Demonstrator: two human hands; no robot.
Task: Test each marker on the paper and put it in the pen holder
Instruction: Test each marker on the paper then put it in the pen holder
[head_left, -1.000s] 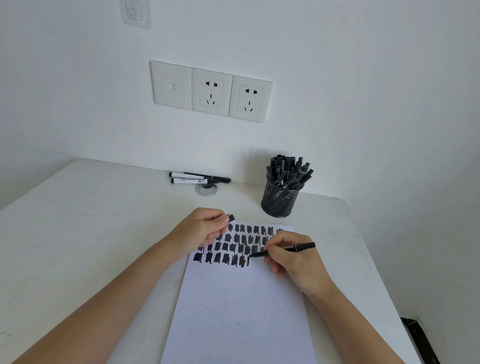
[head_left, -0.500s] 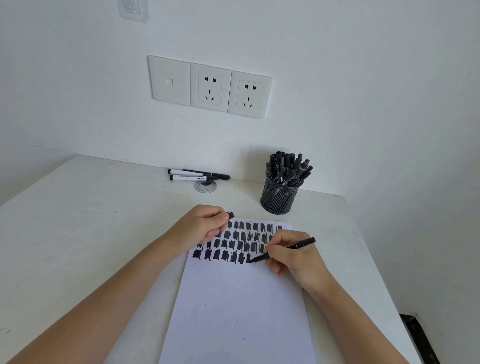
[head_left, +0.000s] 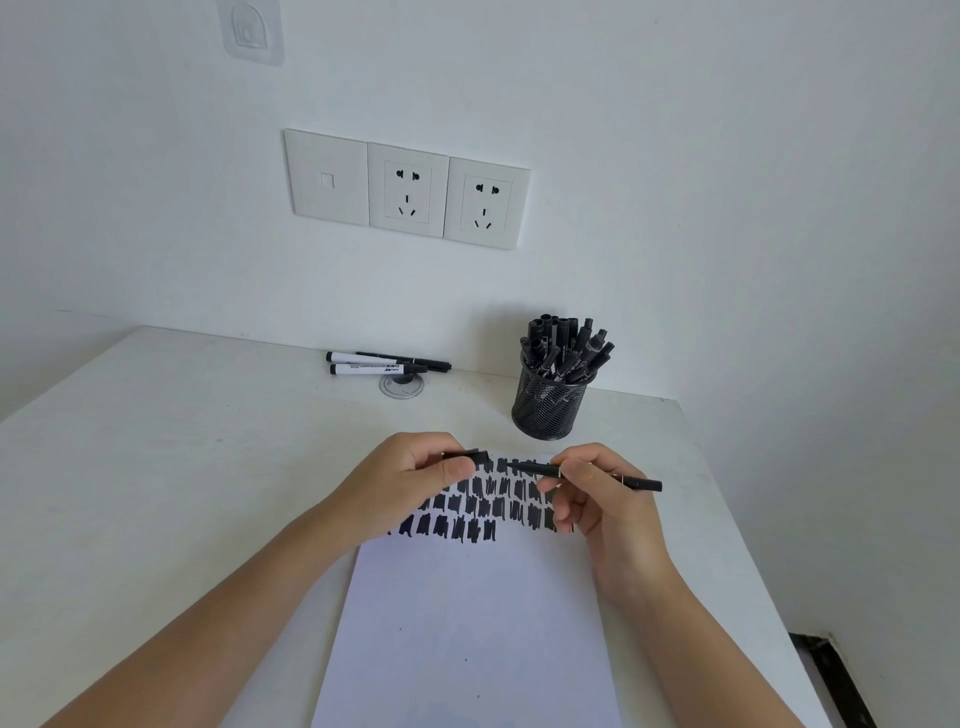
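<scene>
— What does the head camera show of the hands?

— The right hand (head_left: 602, 506) holds a thin black marker (head_left: 641, 484); its thumb and first fingers are closed around the barrel. The marker lies almost level over the paper (head_left: 467, 634), and its tip points left. The left hand (head_left: 408, 491) pinches the black cap (head_left: 469, 455) between thumb and curled fingers. Tip and cap are near each other but apart.

— Is there writing on the paper?

— No words, only rows of short black strokes across its top part. The hands cover some of them.

— And the pen holder?

— The pen holder (head_left: 549, 410) is a black mesh cup and stands upright behind the paper, toward the right. It is full of black markers (head_left: 566, 343). Their barrels carry small white print, but I cannot read it.

— Any other labels?

— Two white markers (head_left: 366, 369) lie at the back of the table (head_left: 156, 467), with a black one just behind them. They have dark print, also too small to read. On the wall are two sockets (head_left: 447, 200) and a blank plate (head_left: 326, 179).
</scene>
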